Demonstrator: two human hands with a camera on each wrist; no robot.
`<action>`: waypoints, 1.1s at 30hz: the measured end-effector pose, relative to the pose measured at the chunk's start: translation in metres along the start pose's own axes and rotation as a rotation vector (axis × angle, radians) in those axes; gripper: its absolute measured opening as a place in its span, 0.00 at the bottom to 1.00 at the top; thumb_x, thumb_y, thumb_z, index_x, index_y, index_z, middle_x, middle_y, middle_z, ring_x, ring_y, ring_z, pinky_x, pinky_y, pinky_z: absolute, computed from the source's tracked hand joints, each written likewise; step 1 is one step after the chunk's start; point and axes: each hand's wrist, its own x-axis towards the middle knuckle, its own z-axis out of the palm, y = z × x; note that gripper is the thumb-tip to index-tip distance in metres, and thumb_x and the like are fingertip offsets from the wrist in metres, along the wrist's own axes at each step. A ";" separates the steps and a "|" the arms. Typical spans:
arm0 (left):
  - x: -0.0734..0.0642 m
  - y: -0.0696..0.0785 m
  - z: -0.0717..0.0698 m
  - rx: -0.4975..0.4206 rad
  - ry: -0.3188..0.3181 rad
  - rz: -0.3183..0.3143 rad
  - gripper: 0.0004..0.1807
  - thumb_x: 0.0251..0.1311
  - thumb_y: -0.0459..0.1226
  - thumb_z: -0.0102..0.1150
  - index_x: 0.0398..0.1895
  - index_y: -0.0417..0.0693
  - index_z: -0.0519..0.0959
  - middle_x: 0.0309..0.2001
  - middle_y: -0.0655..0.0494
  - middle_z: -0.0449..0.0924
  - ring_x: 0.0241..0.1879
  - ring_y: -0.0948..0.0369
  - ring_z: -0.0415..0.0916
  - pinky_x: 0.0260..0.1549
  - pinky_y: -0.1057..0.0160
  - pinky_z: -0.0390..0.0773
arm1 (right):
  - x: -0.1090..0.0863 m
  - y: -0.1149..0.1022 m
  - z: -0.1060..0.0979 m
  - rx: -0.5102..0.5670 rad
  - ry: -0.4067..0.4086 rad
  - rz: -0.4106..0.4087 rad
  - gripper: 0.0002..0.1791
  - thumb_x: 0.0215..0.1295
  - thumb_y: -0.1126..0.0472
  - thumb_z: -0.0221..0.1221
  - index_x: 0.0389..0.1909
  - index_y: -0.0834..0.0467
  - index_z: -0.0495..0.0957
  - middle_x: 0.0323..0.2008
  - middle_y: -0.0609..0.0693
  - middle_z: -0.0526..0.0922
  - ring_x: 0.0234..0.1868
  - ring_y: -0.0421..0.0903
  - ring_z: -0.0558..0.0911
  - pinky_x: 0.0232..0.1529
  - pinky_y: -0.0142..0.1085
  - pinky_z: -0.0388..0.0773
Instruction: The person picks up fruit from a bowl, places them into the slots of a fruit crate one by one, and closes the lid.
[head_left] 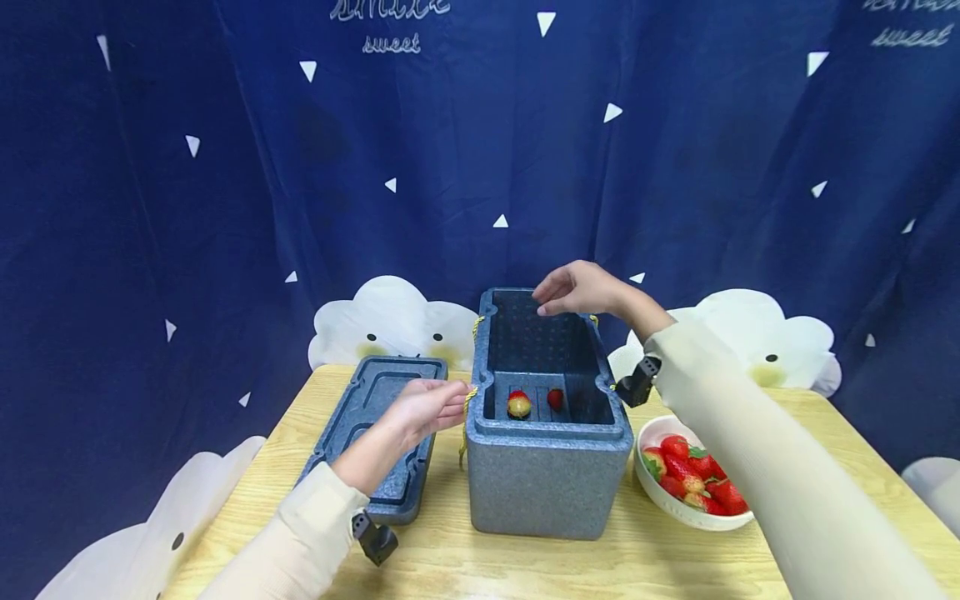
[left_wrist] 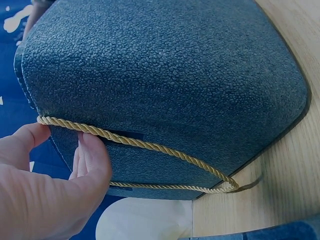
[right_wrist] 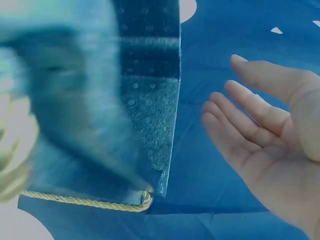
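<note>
A grey foam box (head_left: 551, 487) stands uncovered, with a red-and-yellow strawberry (head_left: 518, 405) and a darker red one (head_left: 555, 399) on its floor. My left hand (head_left: 431, 408) is at the box's left side, fingertips right at the rim. In the left wrist view, its fingers (left_wrist: 92, 155) lie against the wall beside a twisted gold cord (left_wrist: 150, 145). Above the back right of the box is my right hand (head_left: 581, 288), its fingers loosely bent. Seen from the right wrist, the palm (right_wrist: 272, 165) holds nothing and is apart from the box wall.
Left of the box lies its grey lid (head_left: 405, 475) on the wooden table (head_left: 420, 567). To the right, partly behind my right sleeve, a white bowl (head_left: 678, 510) holds several strawberries (head_left: 678, 467). A dark blue curtain (head_left: 450, 167) hangs behind the table.
</note>
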 end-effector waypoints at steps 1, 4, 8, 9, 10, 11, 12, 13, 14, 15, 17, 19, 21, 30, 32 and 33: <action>0.000 0.000 0.000 0.001 -0.002 0.001 0.22 0.65 0.36 0.53 0.56 0.30 0.71 0.44 0.49 0.82 0.38 0.65 0.79 0.57 0.55 0.79 | -0.004 0.001 0.000 0.015 0.015 -0.008 0.17 0.61 0.61 0.64 0.50 0.62 0.80 0.49 0.60 0.85 0.49 0.53 0.84 0.56 0.47 0.81; 0.000 -0.001 0.000 0.000 -0.006 0.001 0.21 0.65 0.36 0.53 0.57 0.30 0.72 0.42 0.50 0.83 0.38 0.65 0.80 0.57 0.56 0.80 | -0.020 0.006 0.001 0.049 0.051 -0.022 0.16 0.62 0.61 0.63 0.50 0.61 0.80 0.49 0.59 0.85 0.48 0.51 0.83 0.55 0.46 0.81; -0.001 0.000 -0.001 0.000 -0.013 0.006 0.20 0.66 0.36 0.52 0.56 0.30 0.73 0.38 0.53 0.83 0.36 0.66 0.79 0.54 0.57 0.81 | -0.042 0.015 0.003 0.079 0.098 -0.033 0.14 0.63 0.61 0.62 0.49 0.60 0.80 0.49 0.59 0.84 0.46 0.49 0.83 0.52 0.41 0.83; -0.001 0.000 -0.001 -0.001 -0.011 0.004 0.20 0.65 0.36 0.52 0.55 0.30 0.74 0.37 0.54 0.82 0.36 0.66 0.79 0.53 0.58 0.82 | -0.047 0.018 0.004 0.086 0.110 -0.033 0.14 0.63 0.60 0.61 0.49 0.59 0.80 0.49 0.59 0.84 0.45 0.47 0.83 0.51 0.37 0.83; -0.001 0.000 -0.001 0.000 -0.012 0.004 0.20 0.65 0.36 0.52 0.55 0.30 0.74 0.36 0.55 0.82 0.35 0.67 0.79 0.53 0.58 0.82 | -0.053 0.022 0.005 0.092 0.125 -0.035 0.14 0.63 0.60 0.61 0.49 0.59 0.80 0.49 0.58 0.85 0.44 0.46 0.83 0.49 0.34 0.83; -0.001 0.001 -0.001 0.001 -0.012 0.003 0.20 0.65 0.35 0.52 0.55 0.30 0.74 0.35 0.55 0.82 0.35 0.67 0.79 0.52 0.58 0.82 | -0.058 0.025 0.006 0.103 0.138 -0.038 0.14 0.63 0.60 0.61 0.48 0.60 0.80 0.48 0.59 0.85 0.43 0.44 0.83 0.47 0.30 0.83; -0.001 0.001 -0.001 0.001 -0.011 0.004 0.19 0.65 0.35 0.52 0.55 0.30 0.74 0.35 0.56 0.81 0.35 0.67 0.79 0.52 0.58 0.82 | -0.064 0.028 0.007 0.111 0.152 -0.041 0.14 0.63 0.60 0.61 0.49 0.60 0.80 0.48 0.59 0.85 0.42 0.42 0.83 0.46 0.27 0.83; -0.001 0.001 -0.001 0.001 -0.011 0.002 0.19 0.65 0.35 0.52 0.55 0.30 0.74 0.35 0.56 0.81 0.35 0.67 0.79 0.53 0.59 0.82 | -0.069 0.032 0.008 0.122 0.166 -0.045 0.14 0.63 0.61 0.62 0.48 0.61 0.80 0.47 0.60 0.85 0.41 0.40 0.83 0.44 0.24 0.82; -0.001 0.001 -0.001 0.001 -0.011 0.001 0.20 0.65 0.35 0.52 0.55 0.30 0.74 0.36 0.56 0.81 0.35 0.67 0.79 0.52 0.59 0.82 | -0.074 0.036 0.009 0.126 0.177 -0.050 0.14 0.63 0.61 0.62 0.48 0.61 0.80 0.47 0.60 0.85 0.40 0.38 0.83 0.43 0.22 0.81; 0.000 0.001 -0.001 0.000 -0.014 0.002 0.20 0.65 0.35 0.52 0.55 0.30 0.73 0.36 0.55 0.81 0.36 0.66 0.79 0.53 0.59 0.82 | -0.080 0.040 0.011 0.129 0.185 -0.051 0.14 0.63 0.61 0.62 0.48 0.62 0.80 0.46 0.60 0.85 0.39 0.37 0.83 0.42 0.21 0.80; 0.000 0.001 -0.001 -0.002 -0.019 0.007 0.20 0.65 0.35 0.52 0.56 0.29 0.72 0.37 0.55 0.81 0.36 0.66 0.79 0.52 0.60 0.82 | -0.090 0.049 0.014 0.129 0.199 -0.045 0.13 0.63 0.61 0.62 0.47 0.62 0.80 0.44 0.61 0.85 0.37 0.35 0.83 0.40 0.21 0.80; 0.000 0.001 -0.001 -0.001 -0.020 0.010 0.21 0.65 0.35 0.53 0.56 0.29 0.71 0.36 0.55 0.80 0.36 0.66 0.78 0.52 0.60 0.82 | -0.099 0.058 0.017 0.127 0.207 -0.040 0.13 0.62 0.62 0.62 0.46 0.63 0.81 0.43 0.61 0.86 0.36 0.35 0.82 0.38 0.22 0.81; 0.000 0.000 -0.001 -0.003 -0.016 0.009 0.20 0.64 0.35 0.53 0.55 0.29 0.71 0.35 0.55 0.80 0.35 0.66 0.78 0.51 0.61 0.83 | -0.107 0.067 0.021 0.116 0.213 -0.021 0.13 0.62 0.61 0.63 0.45 0.62 0.81 0.41 0.60 0.86 0.35 0.34 0.82 0.37 0.22 0.81; 0.000 0.000 0.000 -0.006 -0.008 0.012 0.21 0.65 0.35 0.53 0.56 0.29 0.71 0.37 0.54 0.80 0.36 0.66 0.78 0.53 0.59 0.82 | -0.137 0.101 0.036 0.064 0.177 0.021 0.13 0.61 0.60 0.64 0.44 0.62 0.81 0.39 0.57 0.87 0.34 0.34 0.82 0.36 0.23 0.81; 0.000 0.000 0.000 -0.003 -0.011 0.016 0.21 0.65 0.35 0.52 0.56 0.29 0.72 0.37 0.54 0.80 0.36 0.66 0.78 0.54 0.58 0.81 | -0.141 0.108 0.039 0.053 0.160 0.027 0.12 0.61 0.60 0.64 0.43 0.62 0.81 0.38 0.56 0.87 0.34 0.35 0.83 0.35 0.24 0.81; 0.000 0.000 0.000 -0.001 -0.012 0.018 0.21 0.65 0.35 0.52 0.56 0.29 0.72 0.37 0.54 0.80 0.36 0.66 0.78 0.54 0.58 0.81 | -0.144 0.112 0.040 0.048 0.150 0.038 0.12 0.61 0.60 0.64 0.43 0.62 0.81 0.37 0.55 0.87 0.34 0.34 0.83 0.35 0.24 0.81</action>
